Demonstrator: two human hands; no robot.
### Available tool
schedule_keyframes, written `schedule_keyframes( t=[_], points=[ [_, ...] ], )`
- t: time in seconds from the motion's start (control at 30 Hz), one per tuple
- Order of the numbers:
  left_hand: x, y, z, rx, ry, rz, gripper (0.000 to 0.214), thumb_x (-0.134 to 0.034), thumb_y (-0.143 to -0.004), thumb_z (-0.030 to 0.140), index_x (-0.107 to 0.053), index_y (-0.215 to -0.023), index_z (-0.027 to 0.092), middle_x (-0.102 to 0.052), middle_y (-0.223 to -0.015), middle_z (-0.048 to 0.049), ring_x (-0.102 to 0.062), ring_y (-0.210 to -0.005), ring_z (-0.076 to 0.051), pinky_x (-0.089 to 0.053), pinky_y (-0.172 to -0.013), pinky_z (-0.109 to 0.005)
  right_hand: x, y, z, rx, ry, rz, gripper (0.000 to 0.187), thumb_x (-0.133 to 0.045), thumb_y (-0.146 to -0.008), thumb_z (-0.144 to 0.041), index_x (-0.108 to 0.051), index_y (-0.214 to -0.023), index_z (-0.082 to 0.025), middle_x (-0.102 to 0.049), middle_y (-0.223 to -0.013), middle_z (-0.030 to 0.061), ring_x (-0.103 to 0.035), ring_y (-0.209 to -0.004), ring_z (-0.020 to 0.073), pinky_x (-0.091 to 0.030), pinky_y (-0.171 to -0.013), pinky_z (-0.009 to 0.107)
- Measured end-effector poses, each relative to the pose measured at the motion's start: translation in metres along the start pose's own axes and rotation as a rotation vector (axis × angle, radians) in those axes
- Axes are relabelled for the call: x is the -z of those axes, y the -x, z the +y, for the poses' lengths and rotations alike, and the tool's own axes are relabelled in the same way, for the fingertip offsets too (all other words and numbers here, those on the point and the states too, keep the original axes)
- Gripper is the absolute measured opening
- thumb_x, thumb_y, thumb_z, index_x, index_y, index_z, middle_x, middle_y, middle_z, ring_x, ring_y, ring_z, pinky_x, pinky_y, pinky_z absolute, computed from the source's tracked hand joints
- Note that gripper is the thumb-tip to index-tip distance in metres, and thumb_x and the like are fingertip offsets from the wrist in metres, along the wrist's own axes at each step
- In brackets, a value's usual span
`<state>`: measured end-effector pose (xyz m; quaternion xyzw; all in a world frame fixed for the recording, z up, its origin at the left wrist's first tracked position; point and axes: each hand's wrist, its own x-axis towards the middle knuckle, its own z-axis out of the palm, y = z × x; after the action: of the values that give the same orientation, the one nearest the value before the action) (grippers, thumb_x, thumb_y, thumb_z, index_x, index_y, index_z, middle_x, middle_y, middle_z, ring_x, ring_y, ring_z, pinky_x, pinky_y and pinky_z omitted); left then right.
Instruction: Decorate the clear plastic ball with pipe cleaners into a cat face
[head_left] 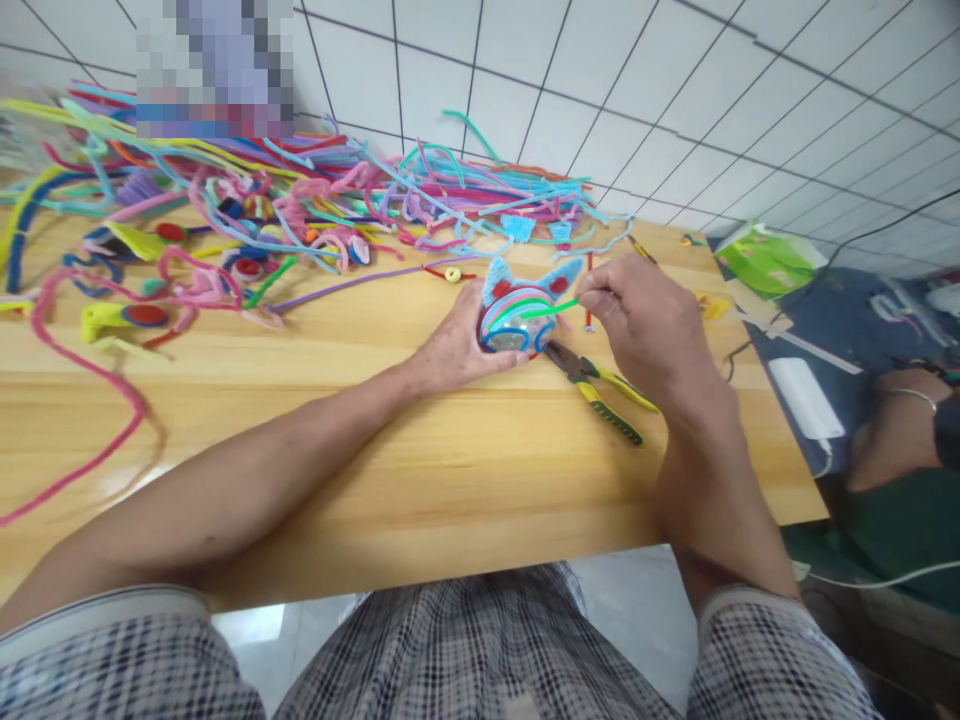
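Note:
My left hand (461, 345) is wrapped round a small cat-like figure (517, 315) with blue ears, red ear centres and coloured pipe cleaners laid in curves over its front. Part of the figure is hidden behind my fingers. My right hand (637, 310) pinches one end of a bright green pipe cleaner (559, 310), whose other end lies along the figure's curved front. Just below the figure, a pair of pliers (592, 385) with yellow and dark green handles rests on the wooden table (420, 480).
A tangled heap of pipe cleaners (337, 190) runs along the tiled wall (510, 60). Finished-looking fuzzy pieces (135, 317) lie at the left. Beyond the right edge are a green packet (769, 260), a white power strip (806, 397) and another person's arm (892, 425).

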<state>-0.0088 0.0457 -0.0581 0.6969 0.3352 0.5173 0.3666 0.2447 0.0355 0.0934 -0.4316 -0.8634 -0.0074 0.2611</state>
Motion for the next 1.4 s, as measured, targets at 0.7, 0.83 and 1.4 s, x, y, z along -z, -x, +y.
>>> schedule_keyframes(
  t=[0.7,0.83,1.4],
  points=[
    [0.002,-0.005,0.002,-0.044,-0.081,-0.047,0.096,-0.098,-0.092,0.068,-0.054,-0.166,0.027,-0.067,-0.165,-0.0185,-0.065,-0.159,-0.045,-0.054,-0.138,-0.066,0.011,-0.002,0.018,0.145,0.050,0.112,0.025,-0.061,-0.119,-0.046,-0.085,-0.124,-0.053,-0.086,-0.103,0.0080,-0.082,-0.102,0.0421,-0.069,-0.092,0.069],
    [-0.001,-0.001,0.001,-0.137,-0.166,-0.075,0.102,-0.101,-0.090,0.058,-0.050,-0.172,0.029,-0.061,-0.174,-0.0201,-0.057,-0.169,-0.047,-0.048,-0.144,-0.071,0.011,-0.002,0.020,0.132,-0.015,0.092,0.022,-0.066,-0.117,-0.044,-0.086,-0.109,-0.047,-0.086,-0.102,0.0076,-0.082,-0.099,0.0383,-0.069,-0.090,0.062],
    [-0.003,0.001,0.011,-0.019,-0.013,-0.064,0.098,-0.103,-0.088,0.057,-0.058,-0.166,0.021,-0.064,-0.170,-0.0239,-0.064,-0.161,-0.043,-0.051,-0.140,-0.063,-0.080,-0.044,0.118,-0.660,-0.398,0.135,0.010,-0.082,-0.085,-0.016,-0.078,-0.083,-0.025,-0.081,-0.083,-0.0006,-0.073,-0.081,0.0232,-0.062,-0.090,0.041]
  ],
)
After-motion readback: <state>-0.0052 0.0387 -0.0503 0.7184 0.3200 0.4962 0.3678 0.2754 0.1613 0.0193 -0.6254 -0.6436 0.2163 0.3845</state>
